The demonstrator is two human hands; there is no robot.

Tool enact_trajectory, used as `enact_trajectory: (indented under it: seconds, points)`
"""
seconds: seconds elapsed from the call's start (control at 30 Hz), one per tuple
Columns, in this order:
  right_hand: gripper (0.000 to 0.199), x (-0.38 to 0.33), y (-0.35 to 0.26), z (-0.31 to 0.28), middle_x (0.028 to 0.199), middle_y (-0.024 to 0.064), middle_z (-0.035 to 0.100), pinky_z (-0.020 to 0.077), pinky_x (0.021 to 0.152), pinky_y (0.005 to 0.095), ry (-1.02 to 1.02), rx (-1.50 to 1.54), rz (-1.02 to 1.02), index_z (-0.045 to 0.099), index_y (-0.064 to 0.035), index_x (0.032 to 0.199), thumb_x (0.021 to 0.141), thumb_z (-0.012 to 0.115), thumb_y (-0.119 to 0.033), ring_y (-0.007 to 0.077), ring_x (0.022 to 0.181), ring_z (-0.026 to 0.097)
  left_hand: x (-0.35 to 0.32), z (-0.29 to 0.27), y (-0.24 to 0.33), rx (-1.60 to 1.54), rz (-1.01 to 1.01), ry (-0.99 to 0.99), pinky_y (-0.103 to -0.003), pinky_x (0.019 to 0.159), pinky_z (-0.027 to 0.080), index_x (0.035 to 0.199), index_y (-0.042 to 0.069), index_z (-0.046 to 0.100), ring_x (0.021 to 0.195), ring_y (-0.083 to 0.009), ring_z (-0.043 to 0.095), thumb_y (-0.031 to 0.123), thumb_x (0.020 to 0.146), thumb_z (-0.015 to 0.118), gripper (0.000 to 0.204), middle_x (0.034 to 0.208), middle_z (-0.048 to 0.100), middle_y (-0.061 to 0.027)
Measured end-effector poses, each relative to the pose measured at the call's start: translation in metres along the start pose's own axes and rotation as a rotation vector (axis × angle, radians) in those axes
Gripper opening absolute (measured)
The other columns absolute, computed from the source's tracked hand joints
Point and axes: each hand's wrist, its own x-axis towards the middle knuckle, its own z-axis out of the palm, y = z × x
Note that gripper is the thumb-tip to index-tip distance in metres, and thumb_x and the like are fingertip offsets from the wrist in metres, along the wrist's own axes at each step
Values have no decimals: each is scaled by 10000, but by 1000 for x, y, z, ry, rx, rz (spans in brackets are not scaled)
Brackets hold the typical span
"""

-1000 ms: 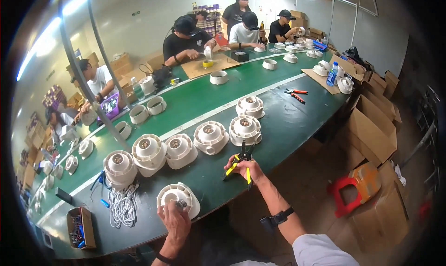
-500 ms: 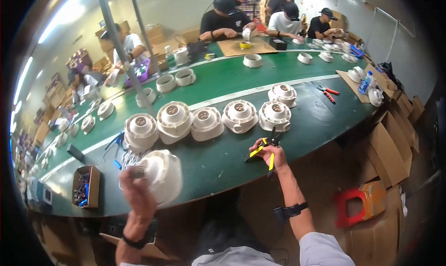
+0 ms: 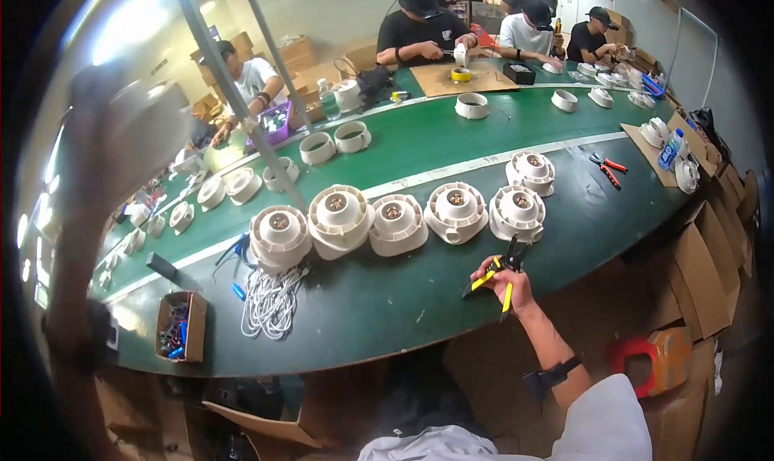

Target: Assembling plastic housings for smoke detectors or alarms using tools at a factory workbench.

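Note:
My left hand is raised at the far left, smeared by motion. A blurred white plastic housing is in its grip. Over the table's near edge, my right hand is wrapped round pliers with yellow-and-black handles, whose dark jaws point away from me. Just beyond the jaws stands a white round housing with a metal-coloured centre. Several similar ones sit in a row to its left, including a housing and the leftmost housing.
A bundle of white cable lies near a cardboard box of small parts. Red-handled pliers rest at the right. Beyond runs a green conveyor belt carrying white rings. Co-workers sit across it. A metal post rises at the left.
My left hand has swung up and to the left with the white housing, uncovering the cable bundle. The view has turned left; my right hand still grips the pliers.

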Motion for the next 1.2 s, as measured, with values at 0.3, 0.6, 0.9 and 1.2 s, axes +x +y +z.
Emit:
enact_trajectory:
  seconds: [0.3,0.6,0.9,1.2]
  points:
    - [333,5,-4,0,941,184,603,485,911,464,30,-67,-5,527,46,1050,739,456,-51,329,955,617,135,192,318,-544,-96,7,-512,613,466,896,6,505,658,-414,619,315,956,443,321,681,620,-231]
    - [332,-1,-5,5,938,194,599,460,929,466,64,-49,-25,515,59,1059,741,476,-29,330,974,604,91,328,443,-547,-327,-342,-452,841,363,944,37,511,828,-300,629,282,942,455,251,856,658,-147]
    - [321,0,-2,10,886,202,601,453,889,503,124,-70,-25,542,40,1021,717,474,-38,377,918,602,65,381,475,-750,-407,-570,-466,774,442,1010,26,461,914,-342,617,274,945,472,256,890,641,-185]
    - [324,0,-9,11,870,205,602,450,893,500,126,-64,-40,547,44,1012,707,481,-43,368,905,602,80,397,413,-426,-619,-710,-443,786,527,1060,75,589,978,-276,645,177,883,552,208,1037,647,-128]
